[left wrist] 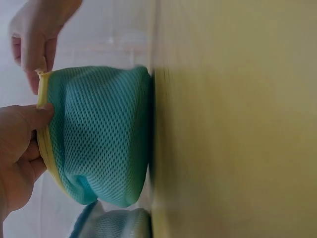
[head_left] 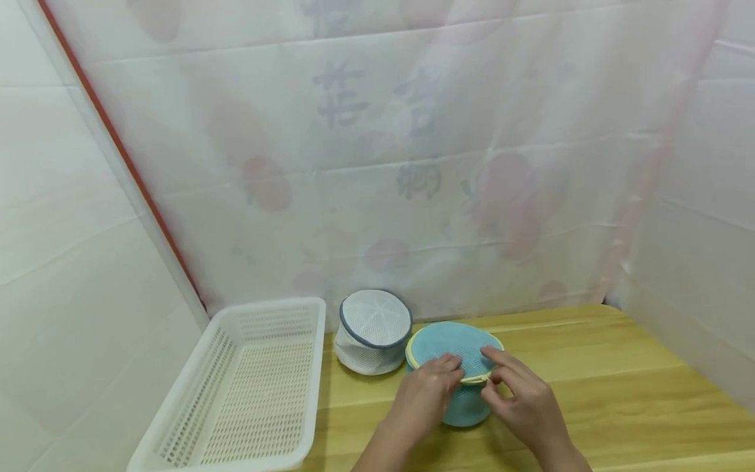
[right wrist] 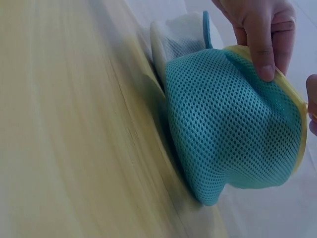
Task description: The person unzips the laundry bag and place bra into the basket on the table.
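Observation:
A round teal mesh laundry bag point(head_left: 451, 342) with yellow zipped trim stands upright on the wooden table, its lid facing up. My left hand point(head_left: 426, 391) grips the near-left part of the rim, thumb on the side wall and fingers over the lid. In the left wrist view, the thumb presses on the yellow trim point(left wrist: 45, 144). My right hand point(head_left: 525, 401) pinches the zipper pull point(left wrist: 40, 73) at the near-right of the rim. The teal side wall point(right wrist: 223, 109) bulges and creases below the trim in the right wrist view.
Behind and left of the teal bag stands a white mesh laundry bag point(head_left: 376, 319) with dark blue trim. A white perforated plastic basket point(head_left: 319, 380) occupies the left side. Pale printed sheeting point(head_left: 377, 216) hangs behind the wooden table point(head_left: 637, 380) and on both sides.

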`<state>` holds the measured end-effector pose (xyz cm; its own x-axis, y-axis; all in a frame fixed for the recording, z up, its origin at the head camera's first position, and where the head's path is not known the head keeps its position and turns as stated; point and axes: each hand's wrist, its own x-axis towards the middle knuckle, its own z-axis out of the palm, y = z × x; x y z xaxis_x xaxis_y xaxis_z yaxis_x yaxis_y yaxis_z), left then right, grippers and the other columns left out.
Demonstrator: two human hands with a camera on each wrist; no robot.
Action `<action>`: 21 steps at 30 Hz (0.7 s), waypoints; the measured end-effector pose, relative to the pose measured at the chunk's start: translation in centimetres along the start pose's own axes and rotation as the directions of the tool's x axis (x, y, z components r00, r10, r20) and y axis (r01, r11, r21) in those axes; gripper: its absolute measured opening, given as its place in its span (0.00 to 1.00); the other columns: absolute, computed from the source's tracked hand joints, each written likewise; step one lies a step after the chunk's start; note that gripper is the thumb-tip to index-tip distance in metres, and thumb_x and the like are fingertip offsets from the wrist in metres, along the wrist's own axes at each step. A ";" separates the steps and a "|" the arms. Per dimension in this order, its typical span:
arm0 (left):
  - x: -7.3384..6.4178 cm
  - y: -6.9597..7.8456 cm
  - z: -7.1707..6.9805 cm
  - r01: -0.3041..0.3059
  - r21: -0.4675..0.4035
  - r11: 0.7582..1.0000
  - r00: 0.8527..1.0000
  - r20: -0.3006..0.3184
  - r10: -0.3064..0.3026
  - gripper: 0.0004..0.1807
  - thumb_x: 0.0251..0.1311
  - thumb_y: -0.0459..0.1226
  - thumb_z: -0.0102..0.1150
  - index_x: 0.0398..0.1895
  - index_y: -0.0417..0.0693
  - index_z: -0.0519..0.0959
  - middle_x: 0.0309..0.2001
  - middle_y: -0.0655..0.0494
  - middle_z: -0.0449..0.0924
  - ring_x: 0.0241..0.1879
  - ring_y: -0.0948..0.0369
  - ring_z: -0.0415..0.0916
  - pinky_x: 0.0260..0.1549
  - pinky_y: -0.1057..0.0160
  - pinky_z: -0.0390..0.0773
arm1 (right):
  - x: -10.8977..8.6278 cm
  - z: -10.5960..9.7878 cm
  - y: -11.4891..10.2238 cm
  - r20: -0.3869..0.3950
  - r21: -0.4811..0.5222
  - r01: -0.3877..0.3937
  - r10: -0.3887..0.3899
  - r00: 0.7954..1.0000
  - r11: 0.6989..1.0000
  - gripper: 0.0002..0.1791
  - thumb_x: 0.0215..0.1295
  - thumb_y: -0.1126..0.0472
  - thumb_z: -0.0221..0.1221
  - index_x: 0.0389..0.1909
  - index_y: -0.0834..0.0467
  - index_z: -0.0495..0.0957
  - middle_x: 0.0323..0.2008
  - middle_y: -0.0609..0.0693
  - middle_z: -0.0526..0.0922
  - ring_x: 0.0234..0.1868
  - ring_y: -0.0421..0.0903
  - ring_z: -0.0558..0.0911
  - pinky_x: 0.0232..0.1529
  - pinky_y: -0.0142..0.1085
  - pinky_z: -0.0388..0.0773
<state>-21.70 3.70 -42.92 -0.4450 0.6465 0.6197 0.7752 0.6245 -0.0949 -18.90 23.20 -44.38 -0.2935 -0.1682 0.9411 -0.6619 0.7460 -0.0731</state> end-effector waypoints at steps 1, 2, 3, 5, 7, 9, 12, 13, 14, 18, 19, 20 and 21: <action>0.3 -0.1 0.1 -0.004 0.002 1.000 1.000 0.012 0.004 0.09 0.63 0.39 0.63 0.46 0.56 0.87 0.54 0.63 0.83 0.56 0.67 0.79 0.56 0.69 0.78 | -0.1 0.0 0.1 -0.004 -0.003 -0.004 0.004 1.000 1.000 0.14 0.60 0.58 0.48 0.16 0.53 0.74 0.42 0.56 0.88 0.44 0.47 0.86 0.54 0.12 0.69; 0.5 -0.2 0.1 -0.006 0.001 1.000 1.000 0.024 0.006 0.09 0.64 0.38 0.63 0.46 0.56 0.86 0.54 0.63 0.83 0.56 0.67 0.79 0.56 0.69 0.78 | -0.1 0.0 0.2 -0.006 -0.005 -0.005 0.005 1.000 1.000 0.14 0.59 0.58 0.48 0.16 0.53 0.74 0.41 0.56 0.88 0.43 0.48 0.86 0.54 0.12 0.69; 0.7 -0.5 0.1 -0.009 -0.003 1.000 0.999 0.037 0.009 0.09 0.64 0.38 0.63 0.46 0.56 0.86 0.54 0.63 0.83 0.56 0.67 0.79 0.56 0.69 0.77 | -0.2 0.0 0.3 -0.006 -0.004 -0.008 0.008 1.000 1.000 0.13 0.59 0.59 0.49 0.16 0.53 0.75 0.41 0.56 0.88 0.43 0.48 0.86 0.54 0.12 0.69; 0.9 -1.0 0.2 -0.004 -0.019 1.000 0.999 0.048 0.005 0.10 0.64 0.37 0.63 0.46 0.55 0.86 0.55 0.63 0.83 0.56 0.67 0.79 0.56 0.70 0.77 | -0.3 0.1 0.5 0.000 -0.006 -0.019 0.019 1.000 1.000 0.11 0.56 0.60 0.50 0.17 0.53 0.75 0.42 0.56 0.88 0.43 0.49 0.86 0.52 0.12 0.70; 0.8 -1.7 0.1 0.022 -0.055 0.998 0.998 0.064 -0.018 0.10 0.64 0.37 0.63 0.47 0.55 0.86 0.56 0.62 0.82 0.57 0.67 0.78 0.55 0.71 0.78 | -0.4 0.2 0.6 0.008 -0.008 -0.031 0.031 0.999 0.999 0.10 0.55 0.60 0.51 0.18 0.53 0.76 0.42 0.55 0.88 0.42 0.50 0.87 0.49 0.13 0.72; 0.5 -2.5 0.0 0.053 -0.085 0.995 0.996 0.072 -0.047 0.11 0.63 0.37 0.63 0.48 0.54 0.86 0.56 0.62 0.82 0.57 0.66 0.78 0.54 0.71 0.78 | -0.5 0.4 0.6 0.024 -0.007 -0.052 0.052 0.998 0.999 0.07 0.52 0.62 0.53 0.18 0.52 0.76 0.42 0.55 0.88 0.41 0.51 0.87 0.47 0.13 0.73; -0.1 -3.6 0.1 0.108 -0.121 0.987 0.992 0.081 -0.099 0.12 0.62 0.35 0.64 0.48 0.52 0.86 0.57 0.59 0.82 0.58 0.65 0.78 0.54 0.69 0.79 | -0.8 0.6 0.7 0.036 -0.005 -0.074 0.074 0.997 0.997 0.05 0.49 0.63 0.55 0.19 0.52 0.76 0.43 0.55 0.88 0.41 0.52 0.87 0.49 0.13 0.73; -0.3 -4.0 0.1 0.122 -0.126 0.985 0.990 0.084 -0.112 0.12 0.62 0.35 0.64 0.48 0.52 0.86 0.57 0.59 0.82 0.58 0.65 0.78 0.55 0.69 0.79 | -0.9 0.7 0.6 0.045 0.002 -0.082 0.081 0.996 0.997 0.05 0.48 0.64 0.56 0.19 0.52 0.76 0.43 0.56 0.88 0.41 0.53 0.87 0.51 0.13 0.72; -0.4 -4.2 0.2 0.132 -0.126 0.983 0.989 0.082 -0.122 0.12 0.61 0.34 0.65 0.48 0.51 0.86 0.57 0.58 0.82 0.58 0.64 0.79 0.55 0.69 0.78 | -0.9 0.8 0.6 0.051 0.007 -0.085 0.084 0.995 0.996 0.05 0.47 0.65 0.56 0.20 0.52 0.76 0.43 0.56 0.88 0.42 0.53 0.87 0.52 0.13 0.71; -0.7 -4.5 0.1 0.154 -0.099 0.983 0.986 0.074 -0.147 0.12 0.59 0.32 0.67 0.46 0.50 0.87 0.55 0.57 0.83 0.56 0.63 0.80 0.52 0.69 0.80 | -0.9 1.3 0.3 0.059 0.030 -0.078 0.076 0.995 0.997 0.05 0.46 0.67 0.58 0.21 0.53 0.78 0.43 0.57 0.88 0.42 0.54 0.87 0.53 0.14 0.72; -0.6 -4.3 0.0 0.156 -0.095 0.983 0.986 0.076 -0.149 0.13 0.58 0.32 0.67 0.46 0.50 0.87 0.55 0.57 0.83 0.56 0.63 0.80 0.51 0.69 0.81 | -0.8 1.4 0.2 0.063 0.031 -0.080 0.078 0.995 0.996 0.05 0.46 0.67 0.58 0.21 0.53 0.78 0.43 0.57 0.88 0.42 0.54 0.87 0.52 0.14 0.72; -0.6 -4.1 -0.1 0.160 -0.091 0.983 0.985 0.078 -0.153 0.13 0.58 0.32 0.67 0.46 0.50 0.87 0.55 0.57 0.83 0.56 0.63 0.80 0.51 0.69 0.81 | -0.8 1.5 0.1 0.062 0.033 -0.080 0.078 0.995 0.996 0.05 0.46 0.67 0.58 0.21 0.54 0.79 0.43 0.57 0.88 0.42 0.54 0.87 0.52 0.14 0.72; -0.6 -3.9 -0.3 0.161 -0.087 0.983 0.985 0.081 -0.155 0.13 0.58 0.33 0.68 0.47 0.51 0.87 0.56 0.58 0.83 0.57 0.63 0.80 0.51 0.69 0.81 | -0.8 1.6 0.0 0.061 0.033 -0.080 0.078 0.995 0.996 0.05 0.46 0.67 0.58 0.22 0.54 0.79 0.43 0.57 0.88 0.42 0.55 0.87 0.52 0.14 0.72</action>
<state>-24.35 0.76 -42.68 -0.5941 0.5754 0.5621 0.7293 0.6801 0.0746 -19.74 22.28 -45.63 -0.3855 -0.1486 0.9107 -0.6586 0.7356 -0.1587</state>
